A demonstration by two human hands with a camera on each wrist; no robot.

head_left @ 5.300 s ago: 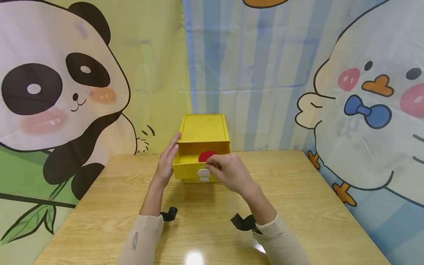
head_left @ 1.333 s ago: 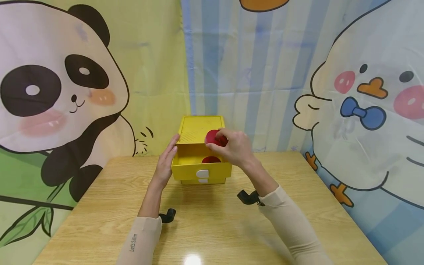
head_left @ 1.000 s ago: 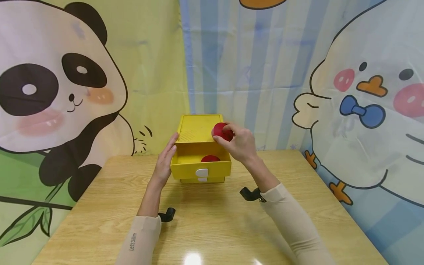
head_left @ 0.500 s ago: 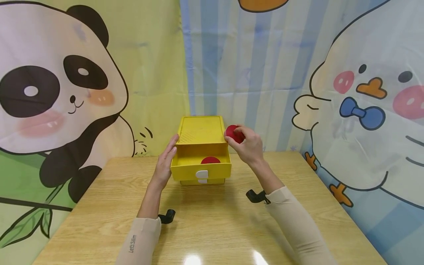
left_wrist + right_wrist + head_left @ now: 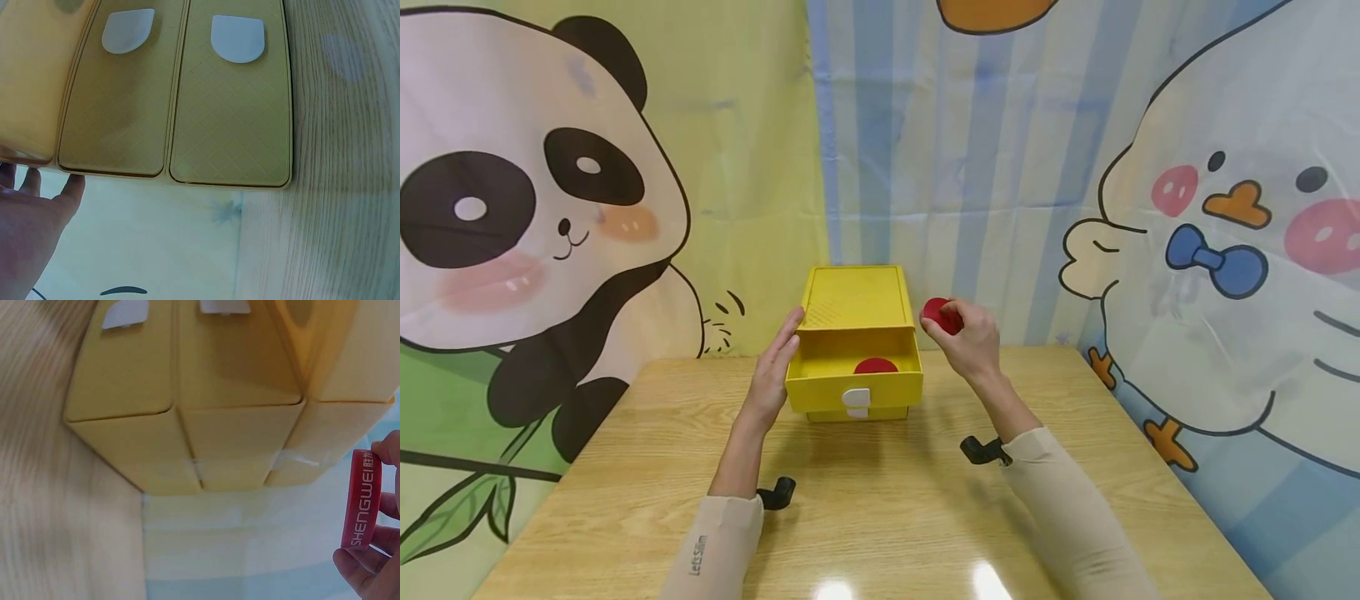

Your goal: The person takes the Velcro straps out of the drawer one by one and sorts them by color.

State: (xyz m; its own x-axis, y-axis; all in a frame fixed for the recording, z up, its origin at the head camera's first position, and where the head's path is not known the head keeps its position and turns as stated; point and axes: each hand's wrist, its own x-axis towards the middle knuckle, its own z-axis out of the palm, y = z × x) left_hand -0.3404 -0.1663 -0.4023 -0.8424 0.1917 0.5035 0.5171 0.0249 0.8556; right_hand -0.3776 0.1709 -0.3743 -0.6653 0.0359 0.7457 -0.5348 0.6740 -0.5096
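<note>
A yellow drawer box [image 5: 857, 296] stands at the back of the table with its top drawer [image 5: 820, 392] pulled out. My right hand [image 5: 972, 337] pinches a red tape roll [image 5: 942, 315] between thumb and fingers, raised just right of the box. White SHENGWEI lettering shows on the rim of the tape roll [image 5: 361, 500] in the right wrist view. Inside the drawer lies another red round piece [image 5: 876, 366], partly hidden by the drawer front. With fingers straight, my left hand [image 5: 769, 379] rests against the left side of the box.
Below the pulled-out drawer, two shut drawers with white tabs [image 5: 237, 39] show in the left wrist view. The wooden table [image 5: 865, 517] extends in front, and a printed cloth [image 5: 925, 167] hangs close behind the box. Black camera mounts [image 5: 777, 493] stick out from both wrists.
My right hand has gone from the drawer's front edge up over the box, then right and slightly down beside it, carrying the red tape roll. The left hand stays against the box.
</note>
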